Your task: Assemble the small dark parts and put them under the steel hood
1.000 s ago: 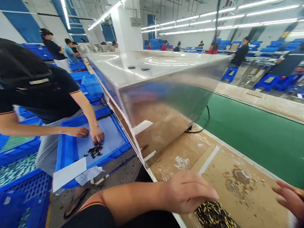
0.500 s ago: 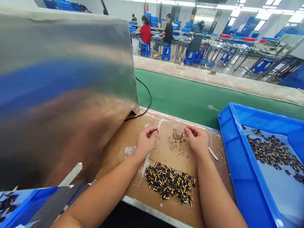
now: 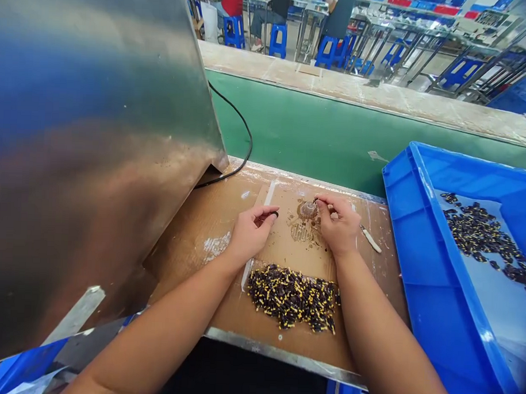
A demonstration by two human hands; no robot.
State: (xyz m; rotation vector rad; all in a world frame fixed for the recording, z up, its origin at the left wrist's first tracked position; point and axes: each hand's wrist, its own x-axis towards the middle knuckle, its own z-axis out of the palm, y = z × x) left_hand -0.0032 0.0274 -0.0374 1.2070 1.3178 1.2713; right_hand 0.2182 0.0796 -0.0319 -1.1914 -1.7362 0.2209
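Note:
My left hand point(image 3: 254, 231) is closed in a pinch, with a small black rounded part point(image 3: 275, 213) between thumb and forefinger. Across the cardboard, my right hand point(image 3: 338, 224) pinches a tiny dark item too small to name. Its fingertips are right beside a small clear cup point(image 3: 308, 209) that stands among brown stains. Nearer to me, between my forearms, lies a spread pile of small black pieces with yellow ends point(image 3: 291, 298). To the right of my right hand rests a thin white-handled tool point(image 3: 371, 239), perhaps a knife.
At the right stands a blue bin point(image 3: 437, 272) with many black and yellow pieces point(image 3: 486, 233) on a pale sheet. A large metal housing point(image 3: 96, 156) fills the left, a black cable point(image 3: 248, 133) beside it. Beyond the green strip point(image 3: 300, 123), people sit at benches.
The view has tilted downward. My right fingertips have come closer to the clear cup, and my left hand has shifted slightly right, still pinching the black part.

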